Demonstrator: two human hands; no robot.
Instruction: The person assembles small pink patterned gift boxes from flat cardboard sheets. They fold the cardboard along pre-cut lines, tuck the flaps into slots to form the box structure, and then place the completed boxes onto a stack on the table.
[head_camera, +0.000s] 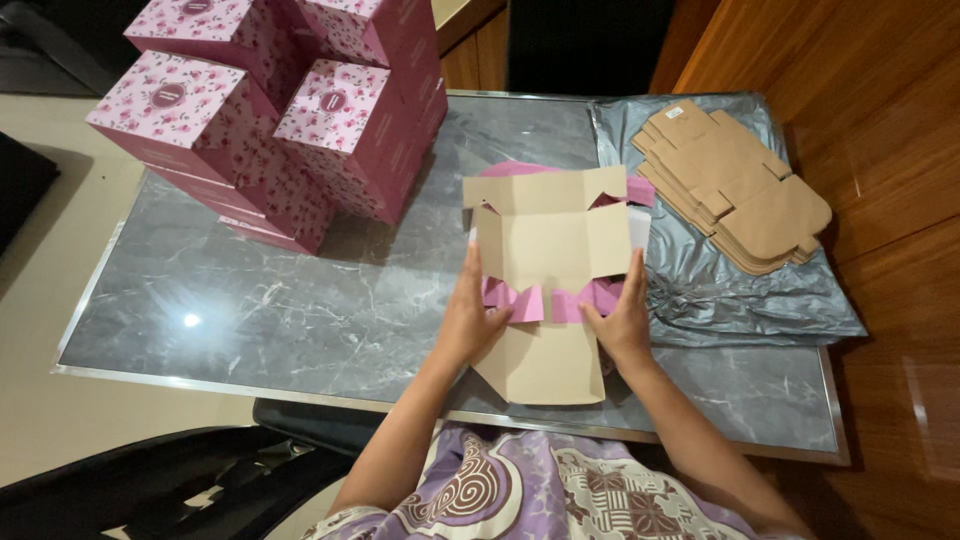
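Near the front edge of the grey marble-patterned tabletop (300, 300), slightly right of its middle, lies the flat die-cut cardboard box blank (548, 245), brown inner face up and pink printed face down, with small pink tabs folded up along its lower crease. The left hand (468, 318) presses on the blank's left side flap, fingers extended upward along the edge; the right hand (622, 322) mirrors it on the right flap. Both hands are spread flat on the card, closed around nothing. A clean fold here appears to depend on raising both side flaps together along their scored lines, thumbs held at the crease so that the panel does not buckle, while the pink tabs stay clear of the base panel. Just beside the blank, toward the right edge, a crumpled grey plastic bag (720, 290) carries a stack of unfolded brown cardboard blanks (730, 185). At the far left corner stands a pile of assembled pink floral-print boxes (290, 120), well apart from the hands. A purple patterned garment (540, 490) shows below the front edge.
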